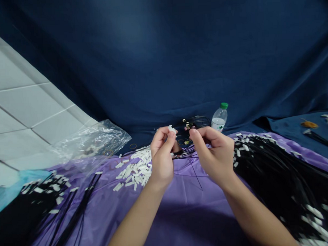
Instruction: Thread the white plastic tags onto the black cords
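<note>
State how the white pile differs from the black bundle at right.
The white pile is short pieces, the black bundle long strands with white bits at the ends. The white pile is smaller than the black bundle. The white pile lies jumbled; the black bundle's strands run mostly alongside. Both lie on the purple cloth.

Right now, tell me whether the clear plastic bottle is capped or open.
Capped: a round green cap sits atop the clear plastic bottle. How tightly, I cannot tell.

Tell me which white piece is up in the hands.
The white piece pinched in the left hand; the others lie lower, many in a loose heap on the purple cloth, more at the ends of black cords.
</note>
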Demonstrator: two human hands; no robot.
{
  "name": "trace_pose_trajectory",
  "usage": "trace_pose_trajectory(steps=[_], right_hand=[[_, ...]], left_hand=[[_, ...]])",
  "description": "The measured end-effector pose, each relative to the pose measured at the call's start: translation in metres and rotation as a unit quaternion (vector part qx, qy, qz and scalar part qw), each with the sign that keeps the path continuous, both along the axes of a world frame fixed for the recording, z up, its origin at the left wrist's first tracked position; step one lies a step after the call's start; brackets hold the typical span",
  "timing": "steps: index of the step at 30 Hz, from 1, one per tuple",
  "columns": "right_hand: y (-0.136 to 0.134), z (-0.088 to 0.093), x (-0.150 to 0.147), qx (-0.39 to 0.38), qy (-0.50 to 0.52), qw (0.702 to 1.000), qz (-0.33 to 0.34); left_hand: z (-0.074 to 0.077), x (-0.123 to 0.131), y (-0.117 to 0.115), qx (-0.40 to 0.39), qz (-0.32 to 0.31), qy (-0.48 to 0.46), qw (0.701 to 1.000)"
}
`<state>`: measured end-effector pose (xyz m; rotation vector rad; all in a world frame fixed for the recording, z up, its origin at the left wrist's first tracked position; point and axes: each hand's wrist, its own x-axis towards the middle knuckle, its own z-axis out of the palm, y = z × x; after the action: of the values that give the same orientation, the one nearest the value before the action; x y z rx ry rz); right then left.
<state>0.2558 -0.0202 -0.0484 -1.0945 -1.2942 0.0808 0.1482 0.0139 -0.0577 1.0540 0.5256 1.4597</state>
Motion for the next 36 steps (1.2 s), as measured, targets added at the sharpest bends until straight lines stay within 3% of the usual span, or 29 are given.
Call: trace_pose_trajectory(steps=[27, 36], right_hand=[[-0.0002, -0.0012, 0.0024, -0.012, -0.019, 1.000, 0.000], [0.0002, -0.0015, 0.0016, -0.011, -0.017, 1.000, -0.002]], left_hand=[[0.0013, 0.0049, -0.0034, -0.038, 0.006, -0.020, 0.999], [-0.0012, 0.0062, -0.0017, -0.009, 0.019, -0.017, 1.000]])
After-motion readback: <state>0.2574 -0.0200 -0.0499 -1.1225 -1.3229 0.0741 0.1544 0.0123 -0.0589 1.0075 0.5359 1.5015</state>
